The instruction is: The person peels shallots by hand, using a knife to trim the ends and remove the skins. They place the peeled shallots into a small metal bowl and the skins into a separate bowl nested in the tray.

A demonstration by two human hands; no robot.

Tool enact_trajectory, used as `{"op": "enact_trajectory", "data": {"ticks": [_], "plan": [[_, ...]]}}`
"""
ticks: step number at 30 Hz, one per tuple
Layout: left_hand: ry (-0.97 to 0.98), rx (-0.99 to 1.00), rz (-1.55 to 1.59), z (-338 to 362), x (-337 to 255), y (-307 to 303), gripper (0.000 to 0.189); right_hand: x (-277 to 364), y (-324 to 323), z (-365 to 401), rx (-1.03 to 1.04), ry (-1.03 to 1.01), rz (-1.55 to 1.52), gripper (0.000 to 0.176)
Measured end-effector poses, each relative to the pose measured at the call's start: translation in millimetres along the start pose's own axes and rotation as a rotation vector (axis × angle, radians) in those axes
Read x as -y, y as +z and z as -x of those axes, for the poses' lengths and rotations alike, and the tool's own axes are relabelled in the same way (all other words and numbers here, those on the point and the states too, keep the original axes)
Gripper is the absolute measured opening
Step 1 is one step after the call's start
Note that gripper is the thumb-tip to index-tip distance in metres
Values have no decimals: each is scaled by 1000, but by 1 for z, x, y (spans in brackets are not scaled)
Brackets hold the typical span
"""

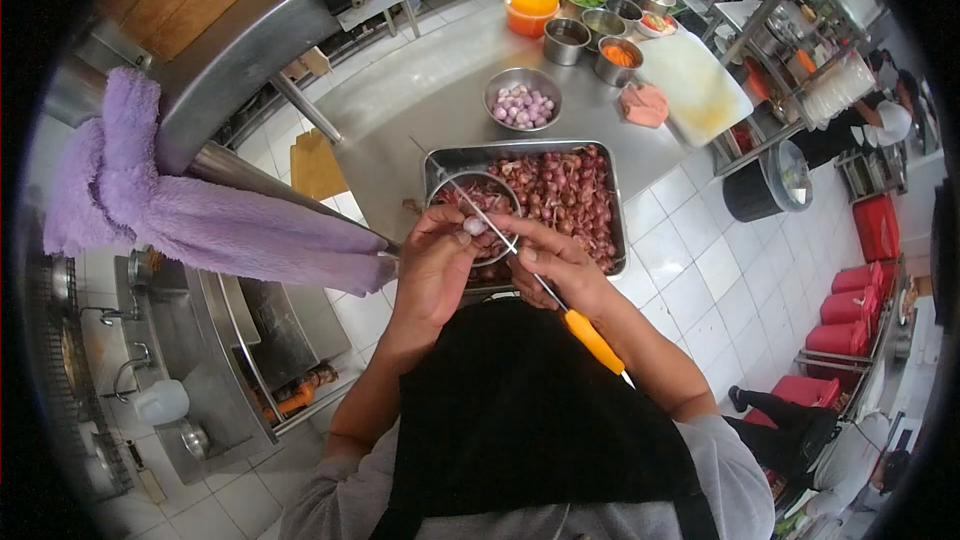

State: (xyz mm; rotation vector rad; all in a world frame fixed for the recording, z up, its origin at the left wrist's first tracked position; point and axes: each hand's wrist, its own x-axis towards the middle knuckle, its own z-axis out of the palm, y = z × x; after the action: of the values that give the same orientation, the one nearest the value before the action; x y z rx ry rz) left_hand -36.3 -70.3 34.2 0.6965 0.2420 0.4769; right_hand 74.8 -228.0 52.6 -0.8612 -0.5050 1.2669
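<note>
My left hand [432,265] pinches a pale, peeled shallot [474,226] between its fingertips. My right hand [560,265] is closed on a knife, whose narrow blade [480,206] crosses just over the shallot. The knife's yellow handle [594,340] sticks out behind the fingers, along my forearm. Beneath both hands is a round metal bowl [518,198] holding reddish skins. That bowl sits inside a rectangular steel tray [620,202], at its left end. Unpeeled red shallots [570,190] fill the rest of the tray. My hands partly cover the bowl and the tray's near side.
A metal bowl [488,110] of peeled shallots stands behind the tray. Farther back are a folded pink cloth [643,105], a cutting board [700,90], metal containers and orange tubs [531,20]. A purple towel [240,225] hangs at left. Other people work at right.
</note>
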Motion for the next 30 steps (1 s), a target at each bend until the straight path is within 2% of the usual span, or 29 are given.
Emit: {"op": "enact_trajectory", "data": {"ticks": [2,4,8,10,13,15,16,20,24,26,30], "plan": [[-21,-4,-18,2,-3,6,16,2,2,2,12,-30,151,56],[-107,-31,49,5,-10,15,19,1,1,2,6,-32,166,56],[-125,34,-5,6,-5,-1,23,-1,-1,3,32,-54,170,56],[-9,7,-131,7,-4,3,25,2,-2,5,-3,-52,162,56],[44,4,-161,10,-8,6,26,8,-6,5,-43,-60,144,55],[49,40,-153,10,-10,-1,25,8,-10,6,-89,-92,286,55],[80,56,-180,9,-9,-4,25,9,-11,10,-50,-46,275,57],[108,100,-291,8,-12,-13,30,18,12,14,19,-83,302,67],[183,45,-323,12,-12,1,29,17,17,14,114,-80,311,66],[179,-43,-373,12,-11,4,22,17,20,14,110,-80,307,66],[220,-26,-348,13,-10,6,23,12,21,12,94,-132,345,69]]}}
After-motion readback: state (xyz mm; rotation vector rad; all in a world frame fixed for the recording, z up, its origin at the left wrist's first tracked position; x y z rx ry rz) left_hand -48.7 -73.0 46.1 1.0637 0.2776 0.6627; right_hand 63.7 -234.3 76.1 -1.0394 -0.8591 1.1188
